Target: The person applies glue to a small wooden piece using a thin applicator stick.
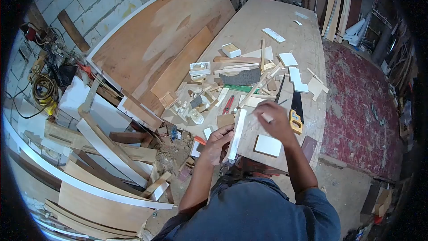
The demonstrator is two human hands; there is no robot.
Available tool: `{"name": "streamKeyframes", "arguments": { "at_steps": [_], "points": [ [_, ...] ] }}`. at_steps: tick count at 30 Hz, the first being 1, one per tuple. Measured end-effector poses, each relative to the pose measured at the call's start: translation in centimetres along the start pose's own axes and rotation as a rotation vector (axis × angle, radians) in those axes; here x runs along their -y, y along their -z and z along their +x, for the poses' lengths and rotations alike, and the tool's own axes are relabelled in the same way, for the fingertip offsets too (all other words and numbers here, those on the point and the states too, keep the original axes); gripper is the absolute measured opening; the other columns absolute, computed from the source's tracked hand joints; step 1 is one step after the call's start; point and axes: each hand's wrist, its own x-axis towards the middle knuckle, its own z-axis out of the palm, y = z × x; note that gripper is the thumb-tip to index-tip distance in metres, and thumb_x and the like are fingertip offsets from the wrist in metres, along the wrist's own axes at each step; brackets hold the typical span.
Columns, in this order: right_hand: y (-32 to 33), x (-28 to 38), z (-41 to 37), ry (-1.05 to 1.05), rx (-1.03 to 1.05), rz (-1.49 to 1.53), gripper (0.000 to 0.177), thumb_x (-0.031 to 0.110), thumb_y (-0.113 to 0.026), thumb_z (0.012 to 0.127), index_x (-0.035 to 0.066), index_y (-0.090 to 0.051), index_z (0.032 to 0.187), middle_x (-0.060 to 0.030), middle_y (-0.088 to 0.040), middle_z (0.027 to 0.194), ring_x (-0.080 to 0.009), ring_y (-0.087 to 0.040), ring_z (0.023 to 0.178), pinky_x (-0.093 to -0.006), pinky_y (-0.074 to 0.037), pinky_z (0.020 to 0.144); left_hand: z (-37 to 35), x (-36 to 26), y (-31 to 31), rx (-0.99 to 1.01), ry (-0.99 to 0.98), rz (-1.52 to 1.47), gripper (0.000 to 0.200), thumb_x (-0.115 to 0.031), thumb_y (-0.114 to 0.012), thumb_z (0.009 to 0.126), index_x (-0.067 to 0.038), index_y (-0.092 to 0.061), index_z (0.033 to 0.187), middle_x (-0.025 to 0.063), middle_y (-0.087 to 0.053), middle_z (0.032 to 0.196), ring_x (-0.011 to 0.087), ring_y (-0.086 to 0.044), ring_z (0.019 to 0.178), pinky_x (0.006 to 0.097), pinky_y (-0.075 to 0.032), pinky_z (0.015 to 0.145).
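Observation:
My left hand (217,145) is closed round the lower part of a narrow white strip of wood (238,133), which stands tilted up in front of me. Just right of the strip, my right hand (275,120) hangs over the table with its fingers curled together. Something pale shows between those fingers, too small to name. Below the right hand lies a white square board (268,146). A handsaw with a yellow handle (295,122) rests to its right. Farther in, a red utility knife (228,104) lies by a green tool partly under a dark grey sheet (240,77).
Wood offcuts and white blocks (287,59) are scattered over the wooden table (267,15). A large brown panel (156,40) leans along its left side. White-edged boards (113,151) pile up at my left. Red flooring (356,107) runs along the right.

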Motion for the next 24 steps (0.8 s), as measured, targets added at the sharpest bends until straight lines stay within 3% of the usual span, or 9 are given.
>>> {"name": "streamKeyframes", "arguments": {
  "at_steps": [4, 9, 13, 15, 18, 20, 24],
  "points": [
    [-0.3, -0.4, 0.6, -0.051, -0.151, -0.051, 0.018, -0.007, -0.066, 0.073, 0.003, -0.065, 0.088, -0.0122, -0.064, 0.09, -0.028, -0.064, 0.083, -0.0345, -0.051, 0.071, 0.0, 0.0, 1.2, -0.043, 0.038, 0.022, 0.036, -0.012, -0.06, 0.092, 0.002, -0.055, 0.125, 0.0049, -0.068, 0.101, 0.0084, -0.066, 0.077, 0.0224, -0.054, 0.065],
    [-2.2, -0.5, 0.3, -0.044, -0.024, 0.033, 0.019, -0.008, -0.067, 0.071, 0.003, -0.065, 0.087, -0.0127, -0.062, 0.088, -0.0263, -0.065, 0.081, -0.0334, -0.052, 0.071, 0.2, -0.1, 2.5, -0.103, -0.001, 0.122, 0.036, -0.011, -0.061, 0.092, 0.002, -0.055, 0.125, 0.0046, -0.068, 0.099, 0.007, -0.065, 0.075, 0.0213, -0.054, 0.065],
    [-1.8, -5.8, -1.8, -0.309, -0.227, -0.051, 0.015, -0.008, -0.064, 0.075, 0.002, -0.064, 0.087, -0.0106, -0.062, 0.083, -0.0209, -0.064, 0.074, -0.0283, -0.053, 0.069, 0.1, -0.4, 4.1, -0.075, 0.02, 0.155, 0.035, -0.011, -0.06, 0.092, 0.003, -0.056, 0.124, 0.0052, -0.067, 0.101, 0.0088, -0.065, 0.076, 0.0232, -0.055, 0.065],
    [-2.3, -6.3, -3.7, -0.392, -0.261, -0.058, 0.013, -0.007, -0.064, 0.077, 0.001, -0.064, 0.087, -0.0091, -0.062, 0.081, -0.0184, -0.064, 0.072, -0.027, -0.053, 0.068, -0.1, -0.4, 5.2, -0.096, 0.044, 0.137, 0.037, -0.01, -0.063, 0.089, 0.004, -0.056, 0.123, 0.0089, -0.068, 0.097, 0.0147, -0.066, 0.08, 0.0301, -0.055, 0.075],
    [-3.2, -6.2, -7.5, -0.625, -0.295, 0.089, 0.007, -0.006, -0.062, 0.081, 0.0, -0.061, 0.085, -0.0047, -0.06, 0.075, -0.0122, -0.062, 0.067, -0.025, -0.051, 0.063, 0.2, -0.1, 7.2, -0.114, 0.105, 0.152, 0.036, -0.01, -0.063, 0.089, 0.005, -0.056, 0.121, 0.01, -0.067, 0.094, 0.0169, -0.066, 0.079, 0.0303, -0.055, 0.074],
    [-3.9, -6.5, -10.7, -0.842, -0.369, 0.38, 0.006, -0.005, -0.062, 0.083, 0.0, -0.059, 0.084, -0.0023, -0.058, 0.073, -0.009, -0.06, 0.064, -0.0235, -0.049, 0.059, 0.6, 0.6, 9.3, -0.124, 0.168, 0.158, 0.034, -0.009, -0.063, 0.088, 0.006, -0.056, 0.118, 0.0104, -0.067, 0.092, 0.0188, -0.066, 0.077, 0.0323, -0.055, 0.074],
    [-2.8, -6.6, -17.3, -1.002, -0.512, 0.23, 0.002, -0.003, -0.058, 0.084, -0.001, -0.058, 0.083, -0.0036, -0.06, 0.07, -0.0095, -0.059, 0.061, -0.0233, -0.049, 0.056, 1.4, 1.5, 12.1, -0.072, 0.325, 0.175, 0.029, -0.009, -0.06, 0.088, 0.005, -0.058, 0.113, 0.0086, -0.066, 0.093, 0.0195, -0.065, 0.08, 0.0346, -0.054, 0.076]
  ]
}}
